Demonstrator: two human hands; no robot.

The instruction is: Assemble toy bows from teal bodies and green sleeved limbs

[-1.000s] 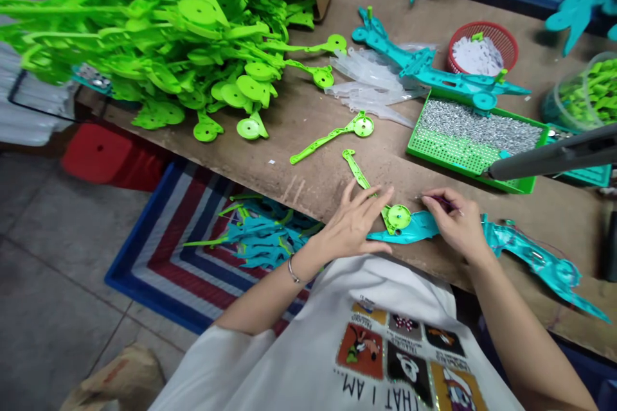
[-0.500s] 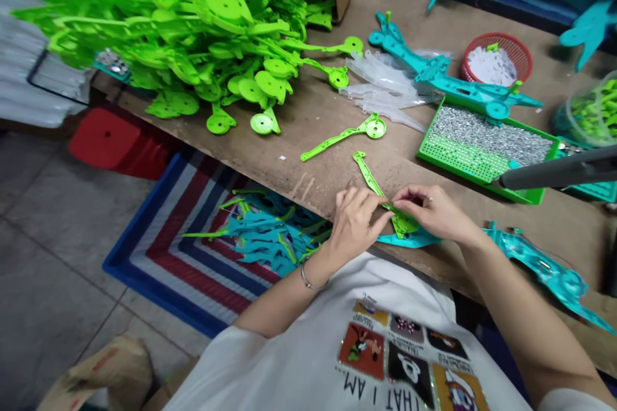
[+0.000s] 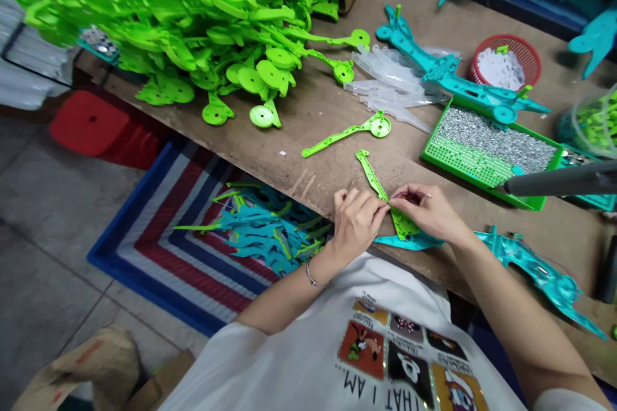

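A bright green plastic arm with a wide, round end lies at the table's front edge, that end over a teal plastic piece. From its left side my left hand pinches thumb and forefinger together at the arm's middle. My right hand meets it there, thumb and finger closed in a pinch. Whatever the fingertips hold is too small or hidden to make out. Just beyond lies a second green arm with a round end.
Green parts are heaped at the back left. A green tray of small metal pieces, a red basket and a teal assembly stand at right. A dark tool juts in from the right. Teal parts fill a crate below.
The view has shifted a little. Both hands stay at the same spot on the green arm, their fingertips now closer together.
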